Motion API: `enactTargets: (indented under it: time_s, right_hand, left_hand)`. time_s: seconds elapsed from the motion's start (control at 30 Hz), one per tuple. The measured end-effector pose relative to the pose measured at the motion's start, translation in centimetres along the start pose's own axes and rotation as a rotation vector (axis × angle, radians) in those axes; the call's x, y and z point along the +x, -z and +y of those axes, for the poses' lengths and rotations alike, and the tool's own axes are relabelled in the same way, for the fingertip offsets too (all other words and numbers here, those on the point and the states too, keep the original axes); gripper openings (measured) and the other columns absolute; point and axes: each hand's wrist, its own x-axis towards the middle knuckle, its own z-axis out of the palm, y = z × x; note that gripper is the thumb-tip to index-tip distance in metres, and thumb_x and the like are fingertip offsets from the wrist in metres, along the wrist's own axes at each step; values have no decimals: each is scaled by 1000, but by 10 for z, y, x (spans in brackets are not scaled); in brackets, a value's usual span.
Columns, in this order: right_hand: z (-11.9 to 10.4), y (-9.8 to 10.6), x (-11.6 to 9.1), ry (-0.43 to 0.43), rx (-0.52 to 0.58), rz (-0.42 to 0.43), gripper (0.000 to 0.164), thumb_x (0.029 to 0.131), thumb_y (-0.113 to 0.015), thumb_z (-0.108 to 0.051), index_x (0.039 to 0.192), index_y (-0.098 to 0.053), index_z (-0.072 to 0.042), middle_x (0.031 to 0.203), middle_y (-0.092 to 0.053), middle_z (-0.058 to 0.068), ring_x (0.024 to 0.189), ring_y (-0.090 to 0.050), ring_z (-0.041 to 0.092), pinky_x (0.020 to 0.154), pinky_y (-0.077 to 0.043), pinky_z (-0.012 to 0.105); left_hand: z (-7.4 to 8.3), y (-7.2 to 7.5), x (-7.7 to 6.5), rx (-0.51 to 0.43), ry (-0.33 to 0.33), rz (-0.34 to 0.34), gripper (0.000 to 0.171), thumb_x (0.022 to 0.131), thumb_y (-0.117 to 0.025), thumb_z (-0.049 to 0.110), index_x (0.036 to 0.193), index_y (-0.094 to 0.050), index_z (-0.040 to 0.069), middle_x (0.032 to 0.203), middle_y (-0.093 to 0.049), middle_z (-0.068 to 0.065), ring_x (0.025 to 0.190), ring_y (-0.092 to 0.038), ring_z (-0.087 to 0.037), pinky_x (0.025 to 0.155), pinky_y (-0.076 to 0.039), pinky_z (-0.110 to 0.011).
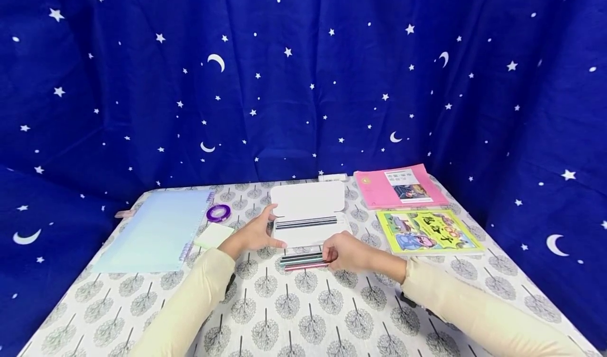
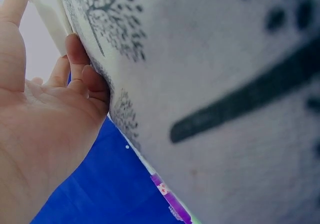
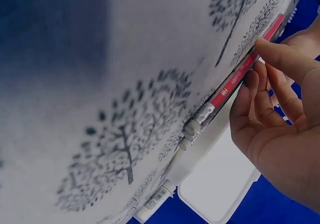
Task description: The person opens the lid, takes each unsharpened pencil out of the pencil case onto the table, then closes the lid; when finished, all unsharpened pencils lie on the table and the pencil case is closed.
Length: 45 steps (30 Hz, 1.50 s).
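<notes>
An open white pencil case (image 1: 303, 237) lies mid-table, its lid folded back, with several dark pencils (image 1: 305, 222) inside along the hinge side. My left hand (image 1: 256, 230) rests at the case's left end, thumb and fingers spread along its side. In front of the case lies a small row of pencils (image 1: 301, 260), dark, green and red. My right hand (image 1: 348, 251) is at their right ends. In the right wrist view, its thumb and curled fingers pinch a red pencil (image 3: 235, 78) marked HB, with a metal ferrule and a pale eraser end.
Left of the case are a pale blue binder (image 1: 152, 230), a purple tape roll (image 1: 218, 213) and a pale sticky-note pad (image 1: 214, 236). To the right lie a pink book (image 1: 374, 191) and a yellow comic-style book (image 1: 427, 233). A white tube (image 1: 333, 177) sits behind the lid.
</notes>
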Motion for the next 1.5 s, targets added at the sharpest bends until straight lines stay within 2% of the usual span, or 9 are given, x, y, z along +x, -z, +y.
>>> enactTargets:
  time_s: [0.2, 0.33, 0.43, 0.6, 0.77, 0.9, 1.13, 1.3, 1.5]
  right_hand:
    - [6, 6, 5, 65, -13, -6, 17, 75, -80, 2, 86, -70, -5, 78, -67, -4, 72, -59, 3, 71, -54, 21]
    - [9, 13, 16, 102, -27, 49, 9, 80, -78, -4, 86, -71, -7, 77, -69, -8, 72, -62, 4, 72, -55, 24]
    - [12, 19, 27, 89, -76, 112, 6, 83, -75, -8, 89, -71, -8, 83, -70, -7, 79, -64, 8, 79, -55, 31]
    - [19, 23, 49, 35, -148, 165, 18, 85, -74, -13, 101, -71, -3, 99, -71, 4, 93, -64, 22, 88, -52, 43]
    - [26, 23, 62, 1, -215, 116, 26, 86, -72, -14, 107, -70, 1, 104, -68, 10, 100, -63, 28, 92, -52, 44]
    - [31, 22, 69, 12, -245, 84, 21, 87, -70, -12, 104, -71, 1, 99, -67, 9, 96, -63, 25, 90, -53, 40]
    - [33, 21, 79, 36, -248, 37, 9, 89, -66, -8, 94, -72, -3, 86, -69, 2, 81, -63, 14, 78, -54, 29]
    - [30, 19, 83, -8, -254, -10, 11, 91, -63, -9, 97, -71, -3, 87, -68, 0, 82, -62, 12, 79, -53, 29]
    - [29, 22, 83, -20, -212, -43, 8, 89, -64, -7, 92, -69, -3, 82, -65, 0, 77, -59, 12, 75, -52, 28]
  left_hand:
    - [1, 1, 1, -7, -1, -6, 120, 68, -89, 40, 159, -12, 24, 149, -45, -9, 97, -59, -18, 103, -43, -51]
    - [0, 1, 1, -7, -5, -7, 120, 68, -89, 40, 159, -13, 23, 149, -45, -10, 97, -59, -18, 103, -43, -51]
    - [0, 1, 1, -5, -6, -7, 120, 68, -89, 40, 159, -12, 23, 149, -45, -10, 94, -59, -17, 102, -44, -51]
    - [-1, 1, 1, -6, -12, 0, 120, 69, -89, 40, 158, -12, 22, 148, -45, -10, 90, -59, -14, 101, -45, -49]
    - [-1, 0, 2, -11, -13, 2, 120, 69, -90, 38, 158, -12, 21, 147, -46, -10, 90, -60, -13, 102, -44, -48]
    - [1, 0, 1, -12, -6, 1, 120, 68, -90, 37, 159, -13, 22, 147, -46, -9, 91, -60, -13, 103, -44, -47]
    - [3, 3, -1, -6, -2, 1, 120, 69, -89, 38, 159, -12, 22, 148, -45, -9, 90, -60, -14, 106, -41, -51]
    - [2, 3, 0, 4, -6, 4, 120, 68, -90, 39, 159, -12, 21, 148, -46, -10, 90, -59, -14, 107, -40, -51]
    - [1, 1, 1, 5, -8, 0, 120, 68, -89, 40, 159, -12, 22, 148, -45, -10, 92, -60, -15, 108, -39, -52]
